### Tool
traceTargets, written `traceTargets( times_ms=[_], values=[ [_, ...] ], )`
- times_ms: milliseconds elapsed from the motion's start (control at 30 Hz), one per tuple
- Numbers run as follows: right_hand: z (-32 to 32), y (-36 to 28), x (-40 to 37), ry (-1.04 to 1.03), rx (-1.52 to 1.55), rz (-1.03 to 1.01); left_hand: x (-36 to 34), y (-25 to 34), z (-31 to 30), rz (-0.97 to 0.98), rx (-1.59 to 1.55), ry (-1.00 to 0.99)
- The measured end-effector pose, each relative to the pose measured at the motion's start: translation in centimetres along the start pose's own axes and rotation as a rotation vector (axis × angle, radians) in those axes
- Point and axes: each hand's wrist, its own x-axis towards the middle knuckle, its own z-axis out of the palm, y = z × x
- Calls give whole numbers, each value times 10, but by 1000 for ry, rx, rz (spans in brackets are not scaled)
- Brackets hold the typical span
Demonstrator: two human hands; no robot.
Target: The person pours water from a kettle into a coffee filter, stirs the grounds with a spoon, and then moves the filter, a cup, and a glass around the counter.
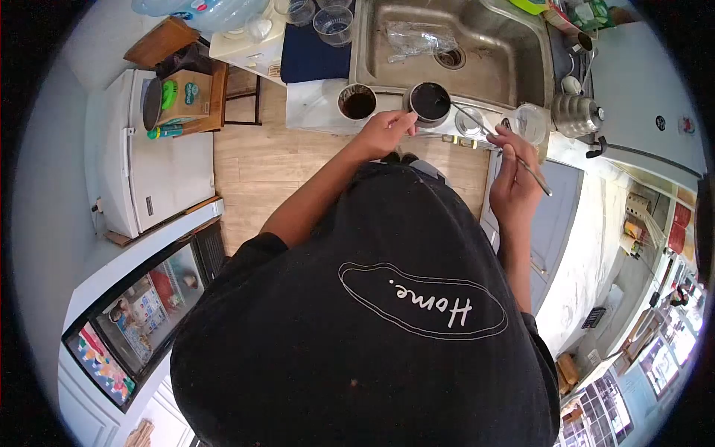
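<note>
Left hand (387,132) curled against round steel cup of dark liquid (430,100), its hold unclear, right hand (514,182) pinched tight around thin metal spoon (488,132), spoon's tip indistinct

"Home." in white script on black shirt (313,350)

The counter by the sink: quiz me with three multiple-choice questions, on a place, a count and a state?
1. Where is the kettle? A on the counter beside the sink; B inside the sink; C on the floor.
2. How many cups hold dark liquid? A one; B two; C four.
3. The right hand is: A open, empty; B gripping the kettle; C closed on a thin metal utensil.
Answers: A, it stands past the sink's rim; B, a brown cup and a steel cup; C, it grips the utensil.
</note>
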Motion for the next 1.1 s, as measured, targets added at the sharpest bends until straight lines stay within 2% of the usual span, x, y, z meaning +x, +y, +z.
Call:
traceTargets(
  times_ms=[67,367,567,767,867,967,1100],
  values=[
    [1,-2,-4,-24,31,-42,1,0,0,13,-12,-7],
    [2,1,-2,43,61,28,2,-4,-2,-20,32,-13],
    [7,-5,-1,-5,24,-44,4,-9,-2,-6,21,-17],
    [2,1,0,2,34,61,5,-8,-3,-12,30,-26],
    [-2,3,0,-25,48,-9,4,-2,-7,-54,41,-96],
    [0,-5,5,-48,-16,-64,4,-1,-6,-50,63,-84],
    [2,-3,6,-36,10,45,4,-6,-3,31,28,-15]
  ],
)
